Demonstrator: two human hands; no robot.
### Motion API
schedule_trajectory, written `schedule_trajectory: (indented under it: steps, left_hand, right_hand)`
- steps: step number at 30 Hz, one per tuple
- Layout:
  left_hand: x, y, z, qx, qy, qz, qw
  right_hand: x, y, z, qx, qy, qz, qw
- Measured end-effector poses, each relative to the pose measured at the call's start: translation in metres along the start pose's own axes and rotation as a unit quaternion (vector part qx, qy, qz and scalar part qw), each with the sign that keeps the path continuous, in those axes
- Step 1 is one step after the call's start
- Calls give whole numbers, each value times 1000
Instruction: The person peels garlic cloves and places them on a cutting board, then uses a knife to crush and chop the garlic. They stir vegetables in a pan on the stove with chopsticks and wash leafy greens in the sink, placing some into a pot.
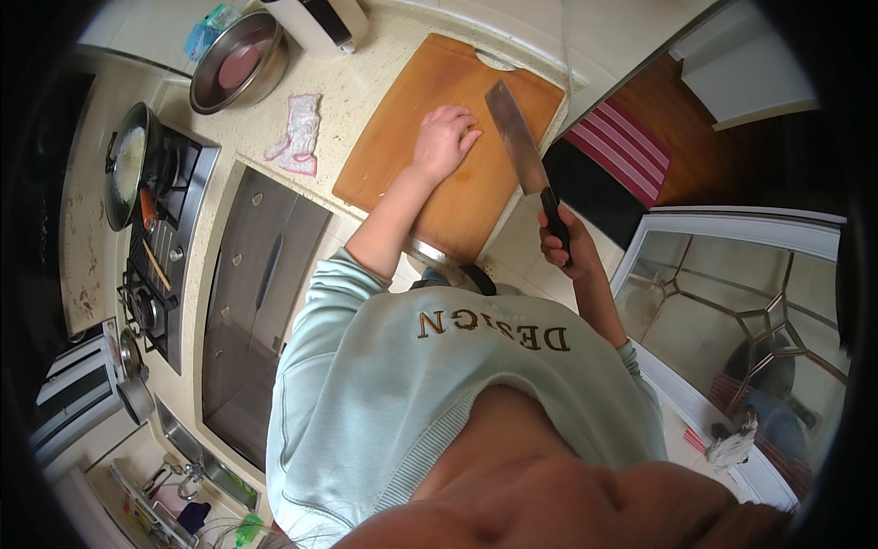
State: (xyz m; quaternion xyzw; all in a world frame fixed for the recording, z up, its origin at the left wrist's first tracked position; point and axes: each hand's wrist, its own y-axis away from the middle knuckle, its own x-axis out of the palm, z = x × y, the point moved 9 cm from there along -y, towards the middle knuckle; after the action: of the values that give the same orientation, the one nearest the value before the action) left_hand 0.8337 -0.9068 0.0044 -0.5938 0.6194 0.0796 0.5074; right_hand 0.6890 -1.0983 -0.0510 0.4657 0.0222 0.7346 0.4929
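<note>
My left hand (pixel 446 141) rests on a wooden cutting board (pixel 384 144), its fingers bent down and the thumb apart from them. Nothing held shows in it, though the space under the palm is hidden. My right hand (pixel 576 247) grips the black handle of a Chinese cleaver (pixel 518 141). The broad blade points away from me, above the board's right side and its edge, and apart from my left hand. A few tiny pale bits and damp-looking patches mark the board.
A crumpled white cloth with pink edging (pixel 300 137) lies left of the board. Behind it stands a steel bowl (pixel 264 75) holding something reddish. A wok (pixel 123 165) sits on the gas hob (pixel 182 199) at left. A glass-paned door (pixel 727 288) stands at right.
</note>
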Motion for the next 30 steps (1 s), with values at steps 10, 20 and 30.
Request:
schedule_trajectory:
  steps: [10,20,30]
  left_hand:
    - [-42,22,104,-289,-218,-20,932]
    - [-62,35,87,-192,-192,-80,959]
    - [-33,-57,85,-170,-156,-52,972]
  right_hand:
    - [-18,16,25,-124,264,-173,941]
    - [18,-5,46,-207,486,-150,836]
    - [25,-12,55,-238,620,-186,724]
